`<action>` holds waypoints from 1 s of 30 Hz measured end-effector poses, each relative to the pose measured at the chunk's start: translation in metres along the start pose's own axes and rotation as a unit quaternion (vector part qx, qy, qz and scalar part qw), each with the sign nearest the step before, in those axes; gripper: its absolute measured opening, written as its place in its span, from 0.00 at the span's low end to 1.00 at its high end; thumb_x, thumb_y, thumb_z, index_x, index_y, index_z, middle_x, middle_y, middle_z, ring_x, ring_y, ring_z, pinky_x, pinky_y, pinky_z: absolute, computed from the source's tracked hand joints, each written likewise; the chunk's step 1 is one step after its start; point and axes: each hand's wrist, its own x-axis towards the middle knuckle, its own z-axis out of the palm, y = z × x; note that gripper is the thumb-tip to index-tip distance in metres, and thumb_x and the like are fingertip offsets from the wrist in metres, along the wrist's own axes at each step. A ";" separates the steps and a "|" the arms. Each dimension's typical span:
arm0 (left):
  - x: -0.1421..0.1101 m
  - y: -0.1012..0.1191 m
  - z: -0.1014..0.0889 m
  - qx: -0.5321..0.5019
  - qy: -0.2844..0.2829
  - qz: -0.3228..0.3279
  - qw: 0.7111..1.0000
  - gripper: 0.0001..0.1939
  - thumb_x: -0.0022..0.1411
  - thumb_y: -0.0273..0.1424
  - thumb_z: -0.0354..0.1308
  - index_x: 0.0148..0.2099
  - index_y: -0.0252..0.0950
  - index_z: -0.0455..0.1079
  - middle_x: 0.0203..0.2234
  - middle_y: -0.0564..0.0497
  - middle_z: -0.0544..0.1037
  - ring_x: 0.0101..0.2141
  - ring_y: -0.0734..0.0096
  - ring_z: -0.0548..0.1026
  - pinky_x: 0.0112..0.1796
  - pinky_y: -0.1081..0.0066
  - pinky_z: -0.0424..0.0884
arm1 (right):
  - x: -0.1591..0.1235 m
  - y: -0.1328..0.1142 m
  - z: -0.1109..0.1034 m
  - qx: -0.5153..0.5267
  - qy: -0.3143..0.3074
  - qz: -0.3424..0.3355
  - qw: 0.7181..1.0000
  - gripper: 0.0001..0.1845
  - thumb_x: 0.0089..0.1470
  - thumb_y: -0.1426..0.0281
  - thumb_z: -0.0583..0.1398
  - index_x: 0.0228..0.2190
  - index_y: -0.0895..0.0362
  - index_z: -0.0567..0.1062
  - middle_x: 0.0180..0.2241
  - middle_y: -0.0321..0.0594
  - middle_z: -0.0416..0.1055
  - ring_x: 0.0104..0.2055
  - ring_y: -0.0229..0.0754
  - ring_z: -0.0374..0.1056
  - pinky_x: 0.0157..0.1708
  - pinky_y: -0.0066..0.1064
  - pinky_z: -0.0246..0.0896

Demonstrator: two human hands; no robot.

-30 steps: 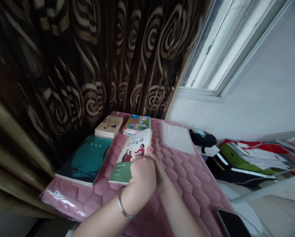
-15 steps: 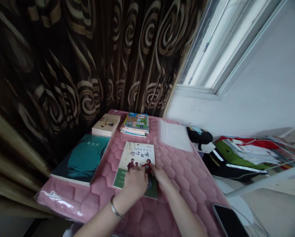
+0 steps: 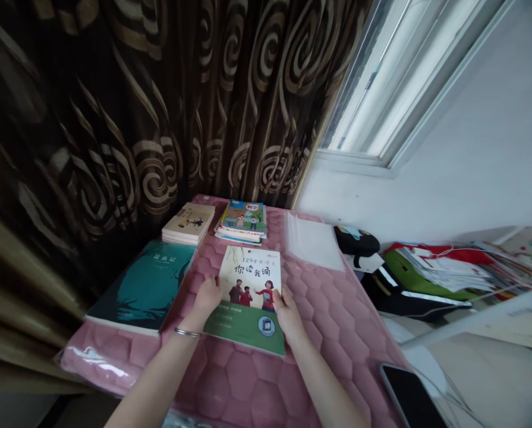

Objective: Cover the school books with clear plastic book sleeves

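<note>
A white and green book [image 3: 248,327] with drawn figures on its cover lies in front of me, between my hands. My left hand [image 3: 208,295], with a silver bangle at the wrist, grips the book's left edge. At the opposite edge, my right hand [image 3: 287,312] has its thumb on the cover and its fingers along the side. Left of the book is a large teal book [image 3: 152,285]. Behind that sits a stack of beige books [image 3: 189,223], and farther back a pile of colourful textbooks [image 3: 243,220].
A pink quilted cover under clear plastic [image 3: 248,380] spreads beneath everything. Translucent sleeves [image 3: 312,241] lie at the back right, near a black pouch [image 3: 357,242]. A phone [image 3: 411,395] rests at the lower right. Papers and a green bag [image 3: 408,273] fill the right side.
My left hand has moved off the middle of the cover to the book's left edge. More of the cover shows, and the book has shifted slightly.
</note>
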 end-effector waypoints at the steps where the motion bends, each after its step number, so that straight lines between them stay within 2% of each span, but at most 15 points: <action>1: 0.002 0.002 0.001 0.002 0.003 0.004 1.000 0.15 0.67 0.33 0.52 0.50 0.28 0.70 0.39 0.36 0.80 0.42 0.57 0.79 0.40 0.67 0.70 | 0.002 -0.002 -0.001 0.013 0.002 -0.007 1.000 0.31 0.58 0.48 0.47 0.50 0.55 0.72 0.52 0.47 0.73 0.55 0.49 0.68 0.54 0.39 0.62; 5: 0.011 0.009 0.006 0.026 0.023 0.027 0.999 0.18 0.69 0.26 0.43 0.56 0.27 0.66 0.46 0.35 0.78 0.47 0.61 0.78 0.43 0.70 0.70 | 0.016 -0.008 -0.007 0.028 -0.012 -0.017 0.999 0.31 0.59 0.49 0.47 0.49 0.58 0.72 0.51 0.50 0.74 0.53 0.50 0.69 0.53 0.39 0.63; 7: 0.015 0.012 0.010 0.041 0.032 0.043 0.998 0.22 0.69 0.23 0.40 0.61 0.23 0.62 0.49 0.32 0.77 0.48 0.60 0.77 0.45 0.69 0.71 | 0.025 -0.010 -0.009 -0.028 -0.022 -0.008 0.999 0.29 0.61 0.53 0.45 0.50 0.59 0.71 0.52 0.51 0.73 0.53 0.48 0.70 0.52 0.37 0.64; 10: 0.018 0.014 0.018 0.073 0.042 0.074 0.994 0.24 0.65 0.22 0.46 0.63 0.22 0.60 0.52 0.28 0.74 0.51 0.52 0.75 0.48 0.60 0.71 | 0.034 -0.012 -0.009 -0.135 -0.031 0.013 0.990 0.26 0.64 0.60 0.42 0.48 0.60 0.72 0.51 0.52 0.74 0.52 0.47 0.70 0.50 0.34 0.64; 13: 0.015 0.013 0.025 0.102 0.045 0.109 0.988 0.24 0.61 0.19 0.51 0.60 0.25 0.66 0.57 0.27 0.68 0.56 0.42 0.68 0.52 0.50 0.68 | 0.036 -0.014 -0.006 -0.180 -0.036 0.029 0.983 0.24 0.64 0.65 0.43 0.43 0.61 0.74 0.45 0.54 0.76 0.49 0.49 0.72 0.47 0.35 0.64; 16: 0.010 0.012 0.029 0.133 0.054 0.129 0.981 0.25 0.60 0.19 0.52 0.61 0.25 0.65 0.59 0.27 0.66 0.57 0.39 0.66 0.50 0.49 0.70 | 0.034 -0.016 -0.005 -0.210 -0.035 0.044 0.976 0.23 0.64 0.67 0.43 0.44 0.63 0.74 0.44 0.56 0.76 0.48 0.50 0.73 0.45 0.35 0.64; 21: 0.006 0.011 0.030 0.209 0.061 0.120 0.969 0.29 0.59 0.22 0.59 0.63 0.30 0.62 0.56 0.31 0.67 0.53 0.46 0.70 0.43 0.58 0.75 | 0.028 -0.021 -0.008 -0.245 -0.029 0.056 0.968 0.21 0.65 0.68 0.47 0.53 0.64 0.69 0.46 0.57 0.75 0.48 0.51 0.74 0.45 0.34 0.63; 24: 0.003 0.014 0.029 0.234 0.087 0.102 0.963 0.25 0.63 0.23 0.55 0.62 0.31 0.63 0.56 0.32 0.67 0.50 0.50 0.73 0.45 0.57 0.75 | 0.025 -0.025 -0.010 -0.255 -0.028 0.053 0.965 0.20 0.66 0.69 0.47 0.54 0.62 0.68 0.48 0.54 0.75 0.49 0.49 0.74 0.46 0.32 0.63; 27: -0.002 0.023 0.031 0.256 0.108 0.149 0.949 0.25 0.66 0.21 0.46 0.63 0.32 0.62 0.60 0.34 0.65 0.56 0.51 0.69 0.52 0.53 0.69 | 0.023 -0.028 -0.010 -0.275 -0.031 0.042 0.960 0.19 0.66 0.69 0.48 0.53 0.60 0.70 0.47 0.51 0.76 0.48 0.46 0.74 0.45 0.30 0.63; 30: -0.009 0.040 0.045 0.231 0.039 0.229 0.945 0.27 0.66 0.20 0.42 0.65 0.36 0.60 0.66 0.43 0.59 0.63 0.57 0.60 0.61 0.56 0.60 | 0.022 -0.028 -0.009 -0.288 -0.025 0.030 0.957 0.19 0.66 0.69 0.48 0.52 0.59 0.70 0.46 0.49 0.77 0.46 0.45 0.75 0.43 0.29 0.64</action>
